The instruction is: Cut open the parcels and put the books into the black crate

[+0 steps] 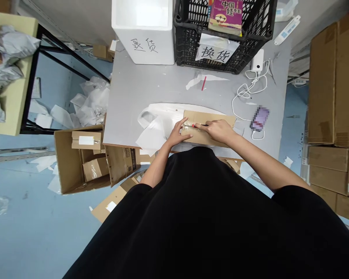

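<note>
Black plastic crate at table far edge, sign reads 换货, magenta book inside; left hand open on cardboard, right hand gripping red-tipped tool

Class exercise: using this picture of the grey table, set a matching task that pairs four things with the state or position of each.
Column 1
1. White foam box
2. Black plastic crate
3. White power bank
4. Flat piece of cardboard

Column 2
A. Has a white cable attached
B. Lies under the left hand and right hand
C. Has black handwritten characters on its side
D. Holds a magenta-covered book and has a paper sign on its side

Right pairs: 1-C, 2-D, 3-A, 4-B
</note>
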A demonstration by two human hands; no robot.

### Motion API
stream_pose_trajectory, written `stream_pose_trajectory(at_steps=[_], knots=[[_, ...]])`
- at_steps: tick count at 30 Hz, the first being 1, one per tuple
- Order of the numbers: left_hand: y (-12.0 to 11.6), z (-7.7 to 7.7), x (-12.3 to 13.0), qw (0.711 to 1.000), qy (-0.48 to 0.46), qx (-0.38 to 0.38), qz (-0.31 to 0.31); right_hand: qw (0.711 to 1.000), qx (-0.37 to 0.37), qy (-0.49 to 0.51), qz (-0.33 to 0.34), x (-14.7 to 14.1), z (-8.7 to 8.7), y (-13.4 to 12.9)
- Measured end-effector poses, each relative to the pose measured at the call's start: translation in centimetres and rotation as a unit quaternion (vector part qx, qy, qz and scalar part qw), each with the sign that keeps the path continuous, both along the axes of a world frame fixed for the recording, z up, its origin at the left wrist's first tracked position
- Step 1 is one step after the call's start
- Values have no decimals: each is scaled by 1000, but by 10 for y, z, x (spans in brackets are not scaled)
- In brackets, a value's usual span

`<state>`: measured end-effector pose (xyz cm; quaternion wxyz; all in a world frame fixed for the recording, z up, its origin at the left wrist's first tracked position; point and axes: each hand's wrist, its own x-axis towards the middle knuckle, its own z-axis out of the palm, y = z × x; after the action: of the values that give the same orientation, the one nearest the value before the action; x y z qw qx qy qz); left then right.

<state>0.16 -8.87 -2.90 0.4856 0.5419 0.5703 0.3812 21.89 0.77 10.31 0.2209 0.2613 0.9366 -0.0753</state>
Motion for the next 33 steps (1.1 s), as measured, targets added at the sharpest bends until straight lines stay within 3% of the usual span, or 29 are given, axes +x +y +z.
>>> stream_pose_trajectory(at_steps=[13,24,28,33], knots=[[-1,8,1,1000,2,-9,6,1000,-5,-15,9,-1,1,0],[-1,4,1,1000,5,-2,6,999,1,-35,3,10,0,-1],[-1,1,-1,1000,13,9,0,998,8,-55,-10,36,-1,5],[-1,2,-1,999,45,4,-1,994,29,-90,-52,101,6,5]])
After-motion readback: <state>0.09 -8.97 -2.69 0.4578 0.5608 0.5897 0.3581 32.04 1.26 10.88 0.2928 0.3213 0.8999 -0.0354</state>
